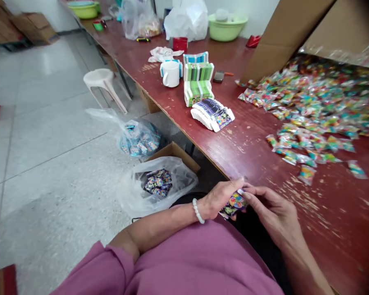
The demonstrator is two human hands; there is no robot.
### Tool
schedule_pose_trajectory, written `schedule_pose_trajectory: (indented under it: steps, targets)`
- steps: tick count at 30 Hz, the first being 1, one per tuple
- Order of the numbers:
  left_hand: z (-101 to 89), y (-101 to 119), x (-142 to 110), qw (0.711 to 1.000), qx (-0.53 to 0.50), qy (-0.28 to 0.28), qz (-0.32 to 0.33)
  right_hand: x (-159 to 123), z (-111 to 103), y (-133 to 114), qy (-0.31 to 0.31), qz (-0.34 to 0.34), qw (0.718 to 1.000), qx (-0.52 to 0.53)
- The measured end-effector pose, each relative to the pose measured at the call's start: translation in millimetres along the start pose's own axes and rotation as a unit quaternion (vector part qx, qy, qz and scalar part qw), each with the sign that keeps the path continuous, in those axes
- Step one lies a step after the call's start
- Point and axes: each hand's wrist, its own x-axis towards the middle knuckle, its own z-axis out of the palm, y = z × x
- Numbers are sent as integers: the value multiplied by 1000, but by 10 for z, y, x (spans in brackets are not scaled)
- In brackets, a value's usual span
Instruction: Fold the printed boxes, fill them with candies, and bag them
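While left hand (218, 199) grips the patterned carton (236, 200) over the lap (252, 233), beside the table (332, 246), and right hand (273, 209) pinches its end, too much thumb pressure could crease it.

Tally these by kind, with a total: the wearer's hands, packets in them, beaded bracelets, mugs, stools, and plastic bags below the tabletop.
Hands: 2 (left hand, right hand)
Patterned packet: 1
Beaded bracelet: 1
White mug: 1
White stool: 1
Plastic bags: 2 (bluish bag, clear bag)
Total: 8
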Motion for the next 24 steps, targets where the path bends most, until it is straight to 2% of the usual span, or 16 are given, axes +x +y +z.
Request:
schedule_pose_trajectory:
  steps: [3, 7, 11, 13, 16, 21, 24]
  targets:
    - [-22, 52, -33, 998, 57, 5, 6, 19, 29, -20, -4, 11, 999, 31]
    - [-96, 60, -10, 999, 49, 3, -5, 29, 72, -7, 27, 19, 999, 5]
    - [-122, 37, 6, 998, 54, -9, -20, 41, 54, 32, 1, 59, 998, 12]
    - [-114, 40, 8, 998, 65, -3, -16, 45, 39, 29, -6, 57, 998, 15]
    - [-121, 50, 27, 998, 53, 7, -20, 33, 48, 4, -1, -3, 1000, -7]
    - [-184, 37, 92, 996, -59, -30, -54, -23, 162, 65, 3, -136, 990, -45]
    - [-171, 30, 108, 997, -76, 12, -20, -44, 253, 144, 14, -189, 975, -119]
